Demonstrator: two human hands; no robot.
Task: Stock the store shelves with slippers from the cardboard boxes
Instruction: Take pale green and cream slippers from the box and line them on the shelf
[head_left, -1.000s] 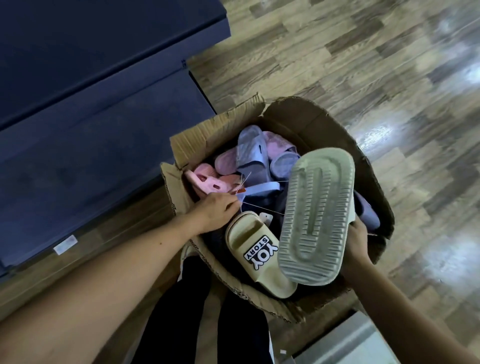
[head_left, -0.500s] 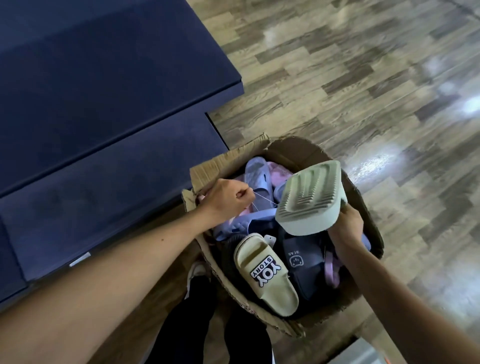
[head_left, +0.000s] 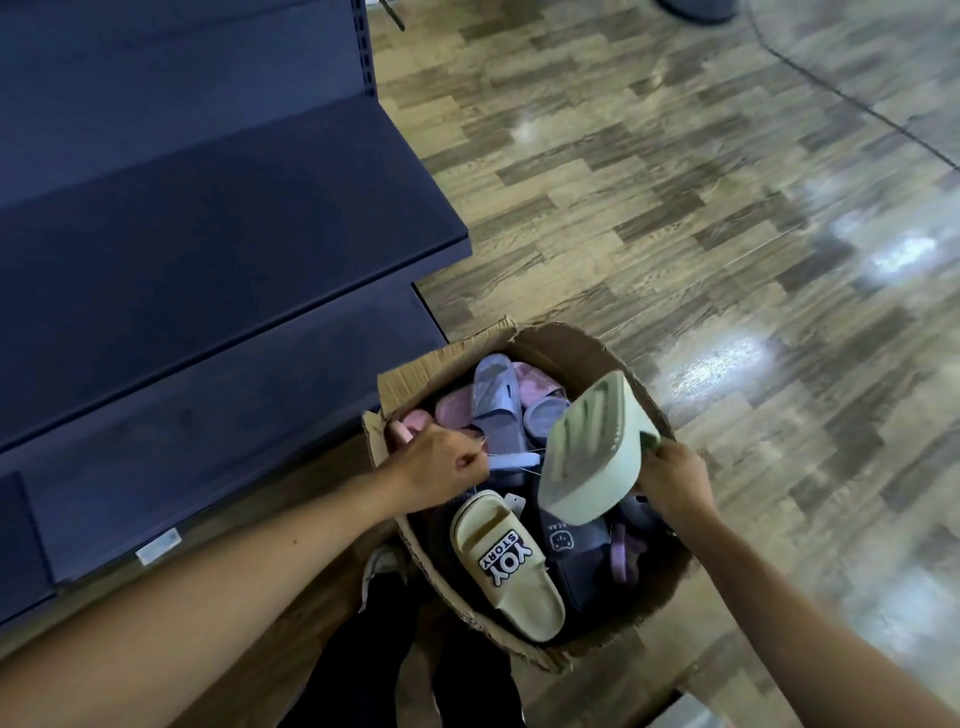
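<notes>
Beside dark shelves (head_left: 208, 234), above the cardboard box (head_left: 582, 345), the right hand (head_left: 675, 483) grips a pale slipper (head_left: 592, 447) sole-up and the left hand (head_left: 441, 467) pinches a thin thread (head_left: 524, 471), so pulling the slipper free for shelving seems next.

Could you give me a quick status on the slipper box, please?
Right hand grips pale green slipper, sole showing, above cardboard box. Left hand pinches thin string in box. String possibly tethering pair.

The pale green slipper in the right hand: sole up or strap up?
Sole up. The pale green slipper shows its ribbed tread to the camera; the right hand grips its edge over the cardboard box.
</notes>
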